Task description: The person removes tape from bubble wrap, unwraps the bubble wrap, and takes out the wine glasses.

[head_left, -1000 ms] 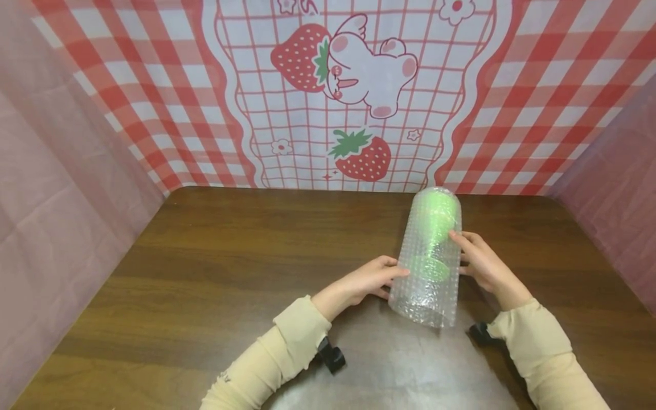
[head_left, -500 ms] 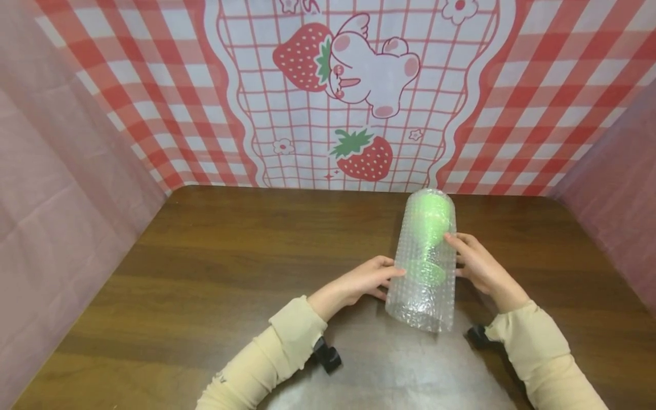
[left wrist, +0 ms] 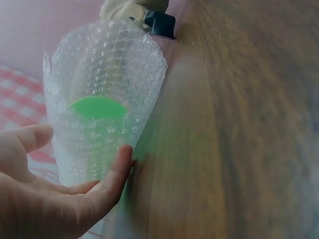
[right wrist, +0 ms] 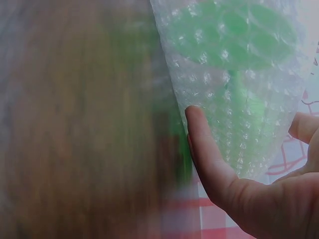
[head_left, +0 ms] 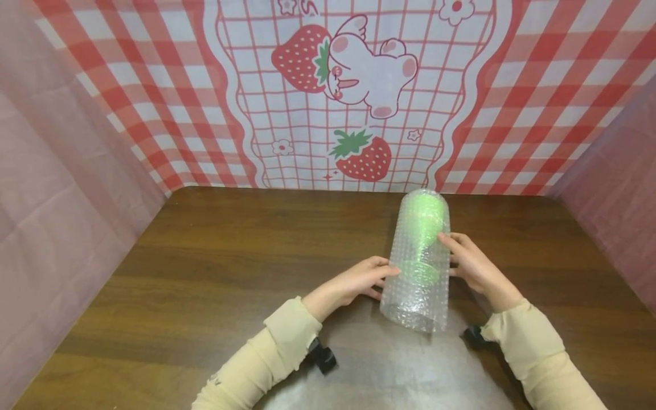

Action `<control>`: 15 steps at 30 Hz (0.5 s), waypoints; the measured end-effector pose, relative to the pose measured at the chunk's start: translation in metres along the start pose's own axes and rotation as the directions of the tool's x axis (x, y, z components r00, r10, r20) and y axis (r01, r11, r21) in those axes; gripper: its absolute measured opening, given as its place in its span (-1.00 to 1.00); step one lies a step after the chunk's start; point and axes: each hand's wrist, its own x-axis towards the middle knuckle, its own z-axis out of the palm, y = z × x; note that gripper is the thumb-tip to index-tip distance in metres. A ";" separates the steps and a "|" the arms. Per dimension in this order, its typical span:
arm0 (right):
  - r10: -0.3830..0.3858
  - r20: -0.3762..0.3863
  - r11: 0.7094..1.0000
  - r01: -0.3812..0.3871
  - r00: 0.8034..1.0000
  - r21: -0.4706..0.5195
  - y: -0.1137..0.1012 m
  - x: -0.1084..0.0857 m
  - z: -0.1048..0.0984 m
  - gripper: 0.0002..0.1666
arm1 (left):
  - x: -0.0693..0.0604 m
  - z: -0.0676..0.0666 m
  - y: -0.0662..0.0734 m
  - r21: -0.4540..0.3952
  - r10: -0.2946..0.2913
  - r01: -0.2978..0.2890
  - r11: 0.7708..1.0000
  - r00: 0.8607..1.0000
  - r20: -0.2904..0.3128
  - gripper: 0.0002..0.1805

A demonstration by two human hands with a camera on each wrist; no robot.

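Observation:
A roll of clear bubble wrap [head_left: 397, 285] lies lengthwise on the table around a light green object [head_left: 425, 228] with a narrow middle. My left hand [head_left: 353, 282] touches the roll's left side with its fingers stretched out. On the opposite side, my right hand [head_left: 479, 265] rests its extended fingers against the wrap. The left wrist view shows the wrap's open end [left wrist: 119, 55] and a rounded green edge [left wrist: 99, 107] inside. Through the plastic in the right wrist view, a flat green disc [right wrist: 232, 35] shows above a thin stem.
The brown wooden table [head_left: 230, 245] has a red-and-white checked cloth [head_left: 353, 114] with strawberries behind it. Pink cloth hangs at the left [head_left: 56, 171] and right [head_left: 615, 165]. Black devices sit at the left wrist [head_left: 323, 356] and right wrist [head_left: 476, 337].
The wrapped green object has shifted left and slightly toward the near edge. Both hands have moved left along with it, still touching its sides.

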 end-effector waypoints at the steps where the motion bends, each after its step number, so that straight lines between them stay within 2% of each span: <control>1: -0.002 0.003 1.000 0.002 1.000 0.001 0.000 0.000 0.000 -0.04 | -0.001 -0.001 0.000 -0.001 0.001 -0.001 1.000 1.000 -0.001 -0.40; 6: -0.001 0.012 1.000 0.001 1.000 -0.020 -0.001 0.000 0.003 -0.03 | -0.004 -0.004 0.000 -0.003 0.006 -0.006 1.000 1.000 -0.009 -0.43; 15: -0.001 0.020 1.000 0.001 1.000 0.004 -0.003 0.002 0.010 -0.04 | -0.006 -0.009 -0.004 -0.024 0.007 -0.008 1.000 1.000 -0.014 -0.42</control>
